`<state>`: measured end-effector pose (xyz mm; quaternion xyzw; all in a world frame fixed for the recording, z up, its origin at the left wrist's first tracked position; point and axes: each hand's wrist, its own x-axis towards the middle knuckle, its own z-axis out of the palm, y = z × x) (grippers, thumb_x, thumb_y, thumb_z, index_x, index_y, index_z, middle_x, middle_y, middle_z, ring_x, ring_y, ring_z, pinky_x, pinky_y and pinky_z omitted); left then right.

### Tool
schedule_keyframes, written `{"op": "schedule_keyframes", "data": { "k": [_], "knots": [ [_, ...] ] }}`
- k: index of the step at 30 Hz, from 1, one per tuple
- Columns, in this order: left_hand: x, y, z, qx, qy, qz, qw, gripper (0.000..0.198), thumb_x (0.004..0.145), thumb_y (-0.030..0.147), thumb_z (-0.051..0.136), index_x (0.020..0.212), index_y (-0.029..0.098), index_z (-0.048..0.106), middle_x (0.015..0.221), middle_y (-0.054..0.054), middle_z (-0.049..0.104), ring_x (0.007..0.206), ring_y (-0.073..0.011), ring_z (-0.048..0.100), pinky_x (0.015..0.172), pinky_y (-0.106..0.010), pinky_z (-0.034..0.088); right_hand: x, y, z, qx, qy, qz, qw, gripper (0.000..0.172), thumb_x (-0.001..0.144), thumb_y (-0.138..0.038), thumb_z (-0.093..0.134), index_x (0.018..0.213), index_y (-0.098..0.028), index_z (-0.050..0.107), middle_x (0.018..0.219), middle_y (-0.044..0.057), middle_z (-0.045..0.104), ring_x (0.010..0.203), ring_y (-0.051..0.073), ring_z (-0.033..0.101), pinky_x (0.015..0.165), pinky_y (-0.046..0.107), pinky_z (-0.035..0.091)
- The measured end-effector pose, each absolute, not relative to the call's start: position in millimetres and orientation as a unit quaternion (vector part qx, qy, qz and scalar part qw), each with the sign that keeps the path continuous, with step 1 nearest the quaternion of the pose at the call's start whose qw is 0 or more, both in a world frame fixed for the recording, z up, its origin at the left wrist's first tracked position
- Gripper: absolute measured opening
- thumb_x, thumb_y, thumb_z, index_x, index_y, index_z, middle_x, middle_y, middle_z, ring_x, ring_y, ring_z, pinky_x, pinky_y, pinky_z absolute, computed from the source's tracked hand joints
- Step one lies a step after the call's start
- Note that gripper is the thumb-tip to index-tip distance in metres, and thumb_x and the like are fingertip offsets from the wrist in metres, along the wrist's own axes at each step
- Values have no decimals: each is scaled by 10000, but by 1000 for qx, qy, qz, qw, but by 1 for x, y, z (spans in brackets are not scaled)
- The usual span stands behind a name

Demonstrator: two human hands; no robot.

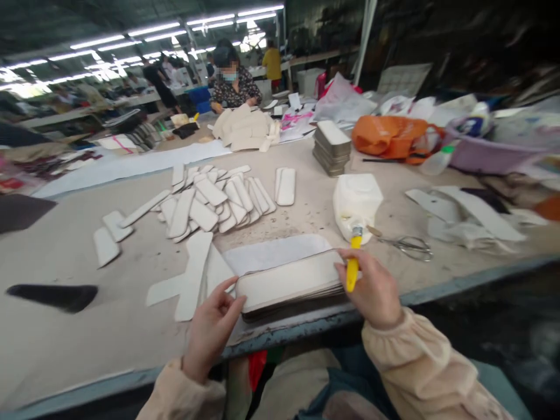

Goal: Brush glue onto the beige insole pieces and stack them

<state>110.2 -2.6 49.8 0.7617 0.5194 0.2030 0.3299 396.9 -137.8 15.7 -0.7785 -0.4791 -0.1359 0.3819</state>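
In front of me, at the table's near edge, a long white strip with rounded ends (289, 281) lies on top of a stack of similar dark-edged strips. My left hand (215, 324) pinches its left end between thumb and fingers. At its right end are the fingertips of my right hand (374, 286), which also has a yellow-handled brush (354, 262) tucked in it. The brush head points away from me, towards a white plastic jug (359, 201) with an opening cut in it. White paper (280, 248) lies behind the stack.
Loose white strips (210, 198) are heaped at centre left, with larger pale pieces (195, 274) nearer me. Scissors (409, 248) lie right of the jug. Further back are a strip stack (331, 149), an orange bag (394, 139) and a purple basin (494, 154). A masked co-worker (234, 81) sits opposite.
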Motion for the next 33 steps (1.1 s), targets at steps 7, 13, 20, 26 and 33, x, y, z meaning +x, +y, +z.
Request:
{"op": "schedule_keyframes", "data": {
  "k": [7,13,20,26,33],
  "knots": [
    [110,6,48,758,528,194,330,650,684,640,635,1154,192,601,564,61,561,533,-143,529,552,-249,408,343,-128,34,-647,-648,-97,391,88,881,-210,558,960,-218,596,1203,88,658,1259,235,507,1065,439,391],
    [110,8,47,736,552,185,346,755,605,703,657,1156,190,593,569,55,582,561,-165,552,586,-272,416,297,-113,21,-565,-763,-43,311,301,931,-476,477,1082,-228,557,1330,97,566,1338,229,418,1140,448,272],
    [109,9,48,741,548,183,341,725,633,694,649,1163,202,587,562,58,555,582,-168,542,629,-288,397,354,-135,12,-670,-667,-40,322,285,887,-466,565,989,-200,566,1141,111,666,1311,239,460,1142,481,261],
    [112,6,50,745,544,185,339,694,657,667,647,1170,204,585,574,58,541,581,-164,521,621,-284,382,385,-156,11,-713,-612,-65,337,249,871,-392,610,1002,-193,539,1261,143,618,1275,272,504,1092,511,354],
    [118,2,60,731,558,224,323,590,618,595,710,1049,199,637,703,43,524,516,-115,434,545,-270,353,394,-152,5,-730,-497,-32,469,205,884,-304,588,1038,-238,470,1285,110,605,1188,239,583,969,400,502]
  ]
}}
